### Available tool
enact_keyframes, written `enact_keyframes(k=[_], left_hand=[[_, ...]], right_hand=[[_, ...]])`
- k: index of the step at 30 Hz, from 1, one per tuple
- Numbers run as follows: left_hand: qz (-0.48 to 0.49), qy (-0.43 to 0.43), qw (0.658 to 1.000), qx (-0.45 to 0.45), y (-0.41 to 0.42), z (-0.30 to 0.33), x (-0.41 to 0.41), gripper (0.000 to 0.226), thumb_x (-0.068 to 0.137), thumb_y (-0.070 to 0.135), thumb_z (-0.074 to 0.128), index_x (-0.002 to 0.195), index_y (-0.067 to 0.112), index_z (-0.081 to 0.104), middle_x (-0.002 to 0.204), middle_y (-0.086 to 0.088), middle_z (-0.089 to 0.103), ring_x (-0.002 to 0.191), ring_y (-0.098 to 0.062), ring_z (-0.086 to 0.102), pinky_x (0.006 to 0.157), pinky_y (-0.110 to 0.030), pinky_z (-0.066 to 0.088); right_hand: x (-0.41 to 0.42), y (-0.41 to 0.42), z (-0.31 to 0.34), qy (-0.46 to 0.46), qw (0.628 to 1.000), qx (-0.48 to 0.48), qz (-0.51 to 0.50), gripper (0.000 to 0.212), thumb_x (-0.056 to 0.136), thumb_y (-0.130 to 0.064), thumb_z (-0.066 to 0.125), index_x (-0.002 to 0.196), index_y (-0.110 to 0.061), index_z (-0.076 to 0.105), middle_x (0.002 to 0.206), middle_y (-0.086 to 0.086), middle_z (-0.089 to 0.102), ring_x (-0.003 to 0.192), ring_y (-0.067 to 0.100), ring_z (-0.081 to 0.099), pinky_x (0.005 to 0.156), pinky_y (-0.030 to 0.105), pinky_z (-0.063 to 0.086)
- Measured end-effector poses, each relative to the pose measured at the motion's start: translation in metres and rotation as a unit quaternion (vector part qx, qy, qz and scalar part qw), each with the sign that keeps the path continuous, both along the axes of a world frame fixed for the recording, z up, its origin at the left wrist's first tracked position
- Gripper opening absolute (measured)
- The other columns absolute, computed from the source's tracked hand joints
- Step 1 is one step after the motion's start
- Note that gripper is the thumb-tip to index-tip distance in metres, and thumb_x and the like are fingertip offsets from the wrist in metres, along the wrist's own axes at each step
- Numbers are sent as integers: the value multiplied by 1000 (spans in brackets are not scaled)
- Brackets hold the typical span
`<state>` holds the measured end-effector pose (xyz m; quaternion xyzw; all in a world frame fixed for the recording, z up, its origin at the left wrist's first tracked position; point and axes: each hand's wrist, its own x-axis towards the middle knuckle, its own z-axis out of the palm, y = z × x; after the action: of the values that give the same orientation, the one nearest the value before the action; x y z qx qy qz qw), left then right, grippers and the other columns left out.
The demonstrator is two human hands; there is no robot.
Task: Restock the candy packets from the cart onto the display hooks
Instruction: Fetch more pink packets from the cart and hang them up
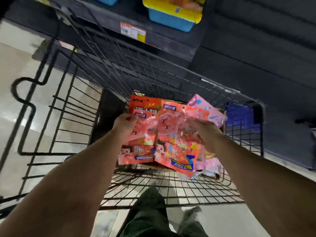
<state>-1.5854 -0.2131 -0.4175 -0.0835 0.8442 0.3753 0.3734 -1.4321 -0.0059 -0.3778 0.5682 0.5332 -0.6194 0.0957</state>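
Candy packets point(159, 132) are held up in a bunch over the cart point(171, 189). They are red and pink, with cartoon faces on them, and each has a small hole near the top. The left hand point(124, 124) grips the bunch at its left top corner, with the fingers curled round the edge. The right hand point(204, 129) is on the right side of the bunch, partly hidden behind shiny clear wrap. Its fingers seem to be curled on the packets, but this is hard to see.

The step in hand looks like the picking up: packets are being gathered from the cart, and none are hung yet. No hooks are seen in this view, so the bunch will likely have to be carried up to the display. One packet at a time will then have to be pulled free, and its hole lined up with a hook. The packets are slippery and may slide out of the bunch.

More packets are left in the cart. An orange packet point(143, 105) stands behind the bunch, and pink packets point(212, 113) lie to the right, with more at the bottom. On the dark shelf point(153, 38) behind the cart, a blue tub point(171, 19) with a yellow lid is seen.
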Motion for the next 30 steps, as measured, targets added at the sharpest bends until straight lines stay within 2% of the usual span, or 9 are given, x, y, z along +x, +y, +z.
enact_keyframes(k=[2, 4, 8, 11, 15, 17, 21, 25, 30], left_hand=[[-6, 13, 998, 58, 9, 24, 1, 26, 101, 31, 57, 76, 26, 62, 84, -5, 70, 66, -7, 67, 58, -21, 50], [-49, 16, 992, 115, 22, 51, 5, 22, 104, 24, 52, 88, 14, 64, 86, -10, 67, 61, -1, 67, 56, -15, 50], [-120, 163, 976, 77, 68, 104, 25, 27, 103, 29, 51, 111, 8, 66, 100, -14, 65, 90, -18, 56, 76, -27, 39], [-153, 231, 953, 123, 121, 158, 71, 20, 105, 25, 47, 102, 11, 61, 84, -10, 57, 78, -18, 49, 66, -25, 36], [-173, 287, 922, 193, 200, 217, 165, 24, 105, 28, 46, 104, 10, 61, 91, -8, 57, 82, -19, 51, 65, -30, 34], [-194, 285, 909, 234, 245, 237, 220, 26, 105, 29, 45, 103, 9, 61, 90, -5, 58, 82, -18, 54, 64, -27, 38], [-232, 220, 888, 329, 327, 268, 342, 23, 106, 30, 43, 108, 12, 57, 101, -1, 63, 90, -13, 58, 80, -28, 44], [-296, 177, 862, 371, 392, 283, 445, 26, 106, 35, 42, 109, 15, 59, 109, -4, 68, 104, -22, 65, 96, -43, 50], [-379, 130, 832, 383, 462, 280, 543, 30, 106, 37, 42, 113, 14, 60, 111, -7, 69, 105, -26, 66, 96, -47, 52]], right_hand=[[12, 11, 19, 20, 1000, 9, -1, 29, 87, -41, 72, 99, -15, 73, 80, 2, 76, 48, 10, 56, 72, 37, 61], [28, 24, 40, 48, 999, 21, -12, 27, 92, -37, 68, 98, -11, 71, 70, 4, 67, 34, 6, 43, 47, 25, 48], [82, 56, 77, 91, 994, 48, -35, 37, 92, -40, 67, 101, -4, 68, 46, -3, 60, 38, 10, 43, 49, 27, 49], [143, 89, 105, 140, 986, 71, -54, 47, 86, -47, 70, 103, -3, 71, 95, 15, 76, 56, 18, 60, 70, 51, 59], [255, 136, 155, 229, 962, 116, -96, 34, 92, -33, 68, 106, -3, 71, 106, 17, 75, 92, 32, 73, 91, 52, 56], [321, 158, 179, 253, 948, 136, -134, 34, 94, -30, 65, 110, 0, 70, 107, 18, 74, 95, 33, 73, 88, 50, 58], [457, 196, 218, 260, 919, 195, -222, 28, 98, -23, 60, 99, 4, 68, 82, 10, 76, 56, 13, 71, 48, 22, 55], [575, 223, 229, 241, 880, 253, -321, 33, 92, -31, 67, 97, 1, 71, 100, 20, 74, 72, 25, 73, 70, 39, 62], [672, 239, 224, 248, 822, 290, -423, 15, 93, -27, 67, 91, -13, 71, 98, 15, 74, 87, 30, 71, 78, 42, 60]])
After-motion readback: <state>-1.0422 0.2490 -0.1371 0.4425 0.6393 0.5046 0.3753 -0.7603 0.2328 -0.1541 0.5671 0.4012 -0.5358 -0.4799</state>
